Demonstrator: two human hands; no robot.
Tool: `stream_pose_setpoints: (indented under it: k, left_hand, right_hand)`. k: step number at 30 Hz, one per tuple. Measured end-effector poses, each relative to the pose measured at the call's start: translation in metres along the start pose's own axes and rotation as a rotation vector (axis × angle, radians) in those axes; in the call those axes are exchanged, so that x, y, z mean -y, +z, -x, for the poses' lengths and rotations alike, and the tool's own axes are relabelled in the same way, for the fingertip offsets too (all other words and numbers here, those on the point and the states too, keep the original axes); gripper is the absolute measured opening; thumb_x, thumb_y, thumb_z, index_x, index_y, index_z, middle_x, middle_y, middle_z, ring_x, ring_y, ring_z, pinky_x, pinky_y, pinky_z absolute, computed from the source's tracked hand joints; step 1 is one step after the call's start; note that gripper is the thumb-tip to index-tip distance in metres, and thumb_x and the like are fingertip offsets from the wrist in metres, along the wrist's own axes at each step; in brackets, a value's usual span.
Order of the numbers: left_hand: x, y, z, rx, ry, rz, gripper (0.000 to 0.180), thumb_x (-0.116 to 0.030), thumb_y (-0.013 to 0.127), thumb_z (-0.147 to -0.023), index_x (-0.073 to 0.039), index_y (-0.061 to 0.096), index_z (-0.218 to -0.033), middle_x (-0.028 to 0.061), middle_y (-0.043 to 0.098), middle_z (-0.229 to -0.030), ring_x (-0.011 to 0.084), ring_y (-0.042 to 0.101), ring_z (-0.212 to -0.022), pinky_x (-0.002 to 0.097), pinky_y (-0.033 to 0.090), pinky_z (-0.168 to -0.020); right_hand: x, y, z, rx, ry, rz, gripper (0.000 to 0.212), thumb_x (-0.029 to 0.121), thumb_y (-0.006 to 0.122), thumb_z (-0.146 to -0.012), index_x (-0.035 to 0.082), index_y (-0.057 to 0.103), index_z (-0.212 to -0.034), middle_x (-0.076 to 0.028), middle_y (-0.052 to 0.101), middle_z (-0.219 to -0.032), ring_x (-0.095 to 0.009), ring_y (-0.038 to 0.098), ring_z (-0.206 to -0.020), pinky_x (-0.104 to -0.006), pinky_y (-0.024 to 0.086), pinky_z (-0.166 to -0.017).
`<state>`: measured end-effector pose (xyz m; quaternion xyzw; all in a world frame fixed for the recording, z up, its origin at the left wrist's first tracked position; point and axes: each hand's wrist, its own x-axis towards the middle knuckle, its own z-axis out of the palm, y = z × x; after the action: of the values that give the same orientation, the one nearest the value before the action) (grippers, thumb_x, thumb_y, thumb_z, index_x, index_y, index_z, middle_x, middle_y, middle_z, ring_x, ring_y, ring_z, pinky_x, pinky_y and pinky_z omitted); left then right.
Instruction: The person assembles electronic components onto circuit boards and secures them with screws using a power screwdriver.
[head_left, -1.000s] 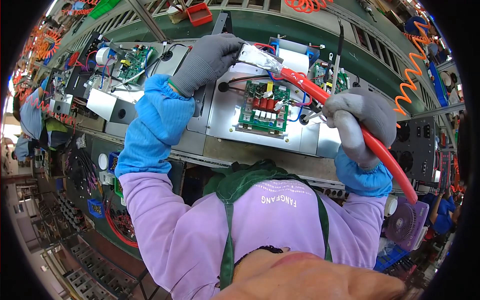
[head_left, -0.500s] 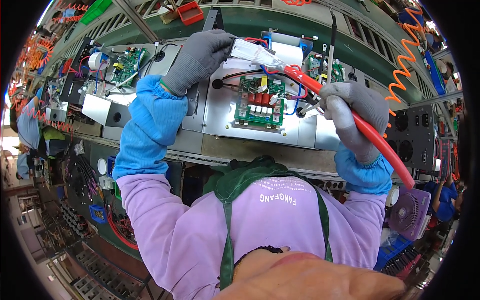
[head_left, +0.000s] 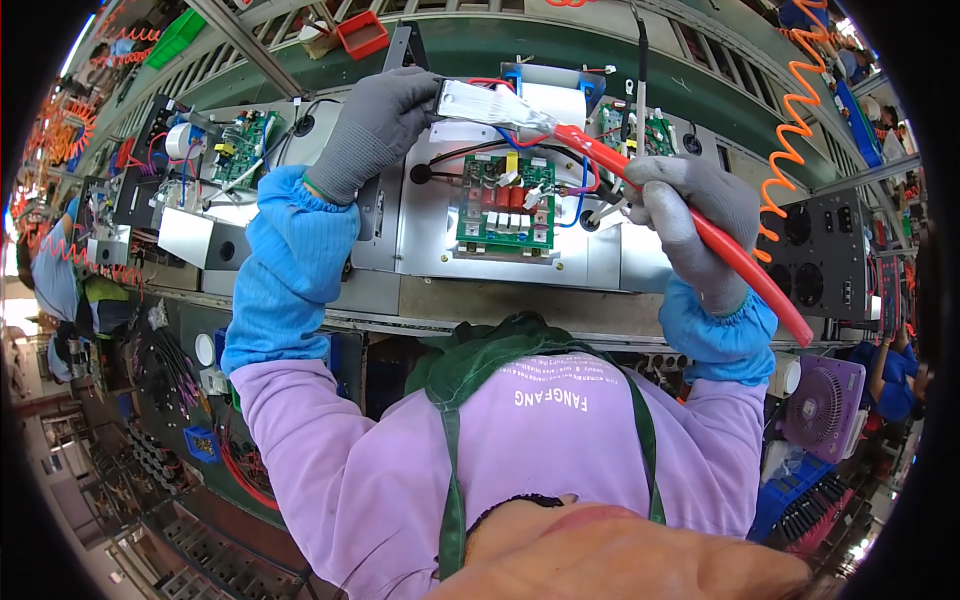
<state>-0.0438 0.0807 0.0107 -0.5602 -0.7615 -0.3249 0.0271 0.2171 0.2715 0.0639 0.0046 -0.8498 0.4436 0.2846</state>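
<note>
Left hand (head_left: 375, 125), grey glove, fingers pinched closed on the near end of a flat white cable bundle (head_left: 495, 105). Bundle runs rightward, above the green board (head_left: 505, 205), to the tip of a red tool (head_left: 690, 225).

Right hand (head_left: 690, 225), grey glove, fingers wrapped closed around the tool's shaft about mid-length. The tool slants from upper left, at the bundle, down to lower right past the blue cuff.

Board sits in a grey metal chassis (head_left: 420, 230) on the bench (head_left: 520, 305), directly below both hands. Red, blue and black wires cross its top edge. A second board (head_left: 240, 140) lies in a chassis further left.

Change versus 1.0 s ago: both hands sit higher and further from the body, left hand now past the chassis's far edge. The bundle is pulled straighter between glove and tool tip. Right hand's grip on the tool is unchanged. The green board appears lower relative to the hands; more of the chassis plate shows beneath it.

Orange coiled hose (head_left: 800, 120) hangs at right.
</note>
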Motion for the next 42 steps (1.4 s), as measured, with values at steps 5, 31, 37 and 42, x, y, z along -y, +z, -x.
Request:
stream_pose_setpoints:
  k: [5, 31, 37, 42]
  left_hand:
    - [-0.001, -0.001, 0.000, 0.006, -0.052, 0.033, 0.018, -0.009, 0.062, -0.085, -0.003, 0.065, -0.102, 0.0137, 0.064, -0.093, 0.0301, 0.062, -0.085, 0.0353, 0.051, -0.078]
    - [-0.011, -0.008, 0.002, 0.034, -0.069, 0.113, 0.024, -0.001, 0.060, -0.081, -0.001, 0.064, -0.104, 0.0153, 0.064, -0.093, 0.0304, 0.063, -0.083, 0.0334, 0.050, -0.075]
    - [-0.017, -0.006, 0.000, 0.009, 0.010, 0.061, 0.028, -0.004, 0.056, -0.080, -0.001, 0.064, -0.107, 0.0164, 0.066, -0.098, 0.0303, 0.065, -0.092, 0.0335, 0.048, -0.083]
    - [-0.001, -0.007, 0.008, 0.059, -0.117, 0.187, 0.037, -0.018, 0.052, -0.083, 0.004, 0.062, -0.111, 0.0158, 0.065, -0.110, 0.0256, 0.061, -0.106, 0.0355, 0.044, -0.094]
  right_hand:
    - [-0.008, -0.010, 0.012, -0.087, -0.005, 0.079, 0.016, 0.004, 0.061, -0.080, 0.000, 0.068, -0.093, -0.010, 0.068, -0.074, -0.014, 0.066, -0.063, -0.0262, 0.052, -0.057]
    - [-0.023, -0.003, 0.031, -0.074, -0.010, 0.028, 0.021, 0.005, 0.061, -0.080, 0.000, 0.069, -0.099, -0.011, 0.069, -0.075, -0.016, 0.068, -0.065, -0.0276, 0.055, -0.060]
    - [-0.014, -0.046, 0.052, -0.029, -0.408, -0.443, 0.029, 0.005, 0.064, -0.078, -0.007, 0.062, -0.104, -0.020, 0.066, -0.077, -0.025, 0.068, -0.066, -0.0342, 0.056, -0.060]
    - [-0.001, -0.145, 0.130, -0.923, -0.612, 0.440, 0.028, 0.016, 0.047, -0.098, 0.000, 0.048, -0.121, -0.028, 0.066, -0.086, -0.020, 0.064, -0.056, -0.0233, 0.050, -0.047]
